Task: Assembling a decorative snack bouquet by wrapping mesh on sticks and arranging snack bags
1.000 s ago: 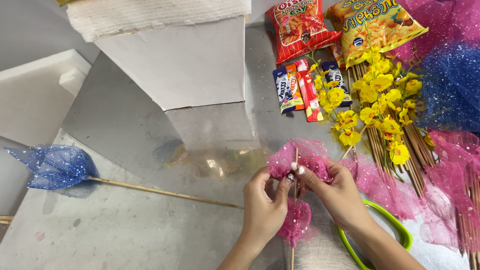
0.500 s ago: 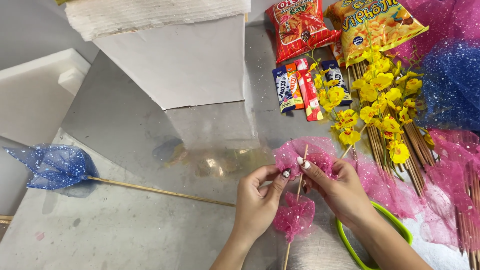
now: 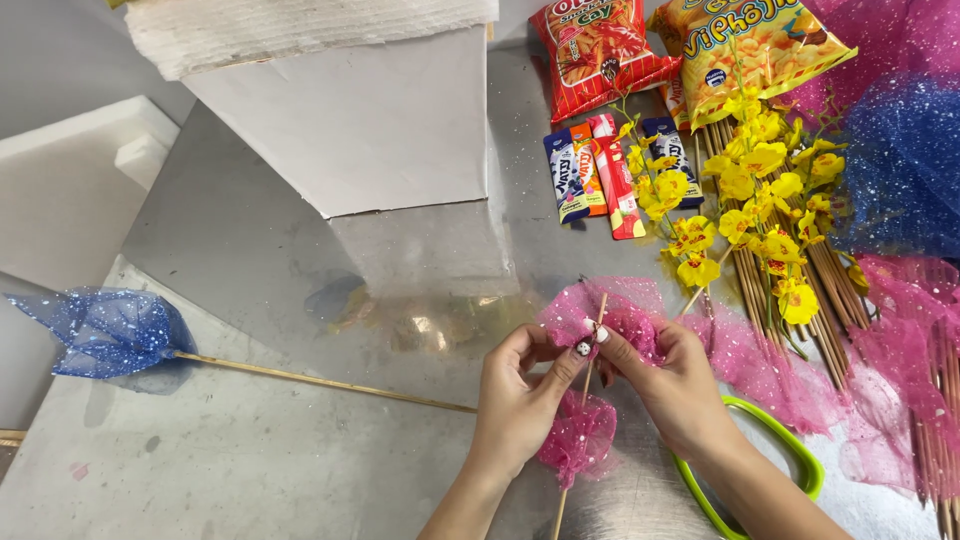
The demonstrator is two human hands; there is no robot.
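Note:
My left hand [image 3: 515, 395] and my right hand [image 3: 672, 382] meet over a thin wooden stick [image 3: 583, 395] that runs from the bottom edge up between them. Both hands pinch pink glittery mesh [image 3: 580, 440] gathered around the stick; one bunch hangs below my fingers, another puffs above them [image 3: 625, 312]. The stick's tip pokes out above my thumbs.
A finished blue mesh piece on a long stick [image 3: 105, 332] lies at left. White foam blocks [image 3: 350, 110] sit at the back. Snack bags [image 3: 600, 50], small sachets [image 3: 595, 170], yellow artificial flowers [image 3: 745, 200], several bamboo sticks [image 3: 815, 290], loose pink and blue mesh and green-handled scissors [image 3: 770, 480] crowd the right.
My hands have risen slightly along the stick, and the pink mesh bunch below my fingers has opened out and hangs lower than before.

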